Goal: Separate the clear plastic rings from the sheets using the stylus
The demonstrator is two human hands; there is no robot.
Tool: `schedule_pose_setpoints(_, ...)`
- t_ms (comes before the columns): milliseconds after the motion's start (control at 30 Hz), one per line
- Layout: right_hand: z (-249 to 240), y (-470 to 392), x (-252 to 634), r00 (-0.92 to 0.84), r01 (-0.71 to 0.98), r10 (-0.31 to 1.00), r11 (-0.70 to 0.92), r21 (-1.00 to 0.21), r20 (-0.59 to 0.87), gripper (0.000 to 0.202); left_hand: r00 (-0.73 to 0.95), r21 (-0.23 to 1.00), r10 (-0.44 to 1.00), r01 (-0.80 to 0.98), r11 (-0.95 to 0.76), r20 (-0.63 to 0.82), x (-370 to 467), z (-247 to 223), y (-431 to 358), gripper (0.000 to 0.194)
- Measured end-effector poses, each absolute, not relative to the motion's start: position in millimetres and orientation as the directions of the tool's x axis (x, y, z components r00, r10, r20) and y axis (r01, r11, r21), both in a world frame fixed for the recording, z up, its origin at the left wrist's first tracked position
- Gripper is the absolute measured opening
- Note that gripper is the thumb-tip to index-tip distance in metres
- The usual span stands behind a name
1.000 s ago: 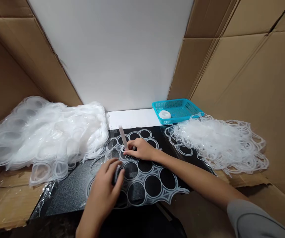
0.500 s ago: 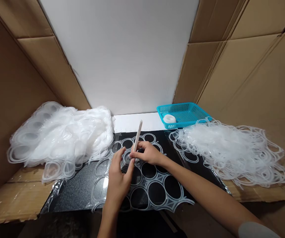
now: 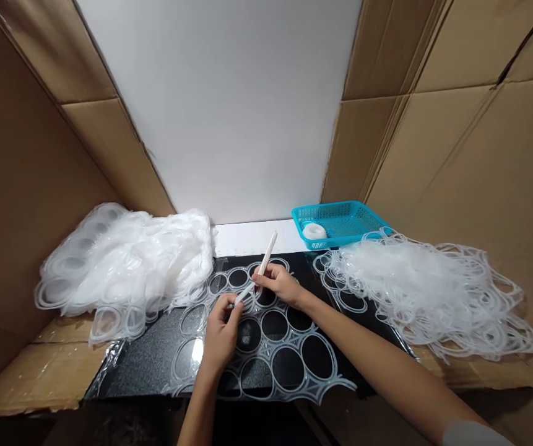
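My right hand [image 3: 282, 285] is closed around a slim white stick [image 3: 268, 251] that points up and away. The fingertips of my left hand [image 3: 222, 328] pinch a thin, pale translucent plastic strip [image 3: 245, 293], which reaches up to the lower end of the stick by my right fingers. Whether strip and stick are joined is unclear. Beneath both hands, a clear plastic sheet of linked rings [image 3: 287, 339] lies flat on the black tabletop [image 3: 140, 365], partly covered by my hands.
A heap of whitish ringed plastic sheets [image 3: 140, 260] rises at the left. Another tangled heap [image 3: 428, 288] lies at the right. Behind it stands a blue perforated basket [image 3: 354, 238] holding a white roll [image 3: 314, 231]. Cardboard walls [image 3: 489, 155] flank the table.
My left fingers have closed on the translucent strip, which now shows between the hands. My right hand and stick have shifted slightly, and the view has tilted a little.
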State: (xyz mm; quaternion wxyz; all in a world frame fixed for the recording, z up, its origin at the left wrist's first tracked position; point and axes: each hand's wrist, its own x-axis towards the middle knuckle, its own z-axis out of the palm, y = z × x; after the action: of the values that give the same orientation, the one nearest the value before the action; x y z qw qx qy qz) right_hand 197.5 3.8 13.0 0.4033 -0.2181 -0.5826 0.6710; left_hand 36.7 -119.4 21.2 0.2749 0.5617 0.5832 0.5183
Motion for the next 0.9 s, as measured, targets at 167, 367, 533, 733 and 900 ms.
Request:
schedule_pose_setpoints(167, 9.3, 11.8, 201.4, -0.511, -0.261, 0.831, 0.093, -0.961, 0.219, 0.053, -0.237, 0.916, 0.937, 0.369, -0.156, 0.255, 36.1, 19.1, -117.8, 0.032)
schedule_pose_setpoints(367, 22.0, 6.0, 211.9, -0.525, -0.129, 0.778, 0.327, -0.936, 0.344, 0.039, -0.218, 0.887, 0.925, 0.417, -0.199, 0.310, 34.0, 18.3, -118.4, 0.031)
schedule_pose_setpoints(533, 24.1, -9.3, 211.4, -0.712, -0.040, 0.595, 0.496, -0.868, 0.373, 0.028, -0.196, 0.876, 0.927, 0.434, -0.211, 0.321, 33.5, 20.7, -117.2, 0.034)
schedule_pose_setpoints(733, 23.2, -11.6, 207.8, -0.686, 0.034, 0.664, 0.439, -0.898, 0.298, 0.024, -0.203, 0.856, 0.921, 0.474, -0.204, 0.332, 34.6, 22.8, -116.1, 0.039)
schedule_pose_setpoints(900, 26.7, -0.8, 211.6, -0.536, 0.012, 0.809, 0.291, -0.957, 0.240, 0.014, -0.196, 0.832, 0.920, 0.519, -0.196, 0.339, 35.2, 20.6, -114.6, 0.038)
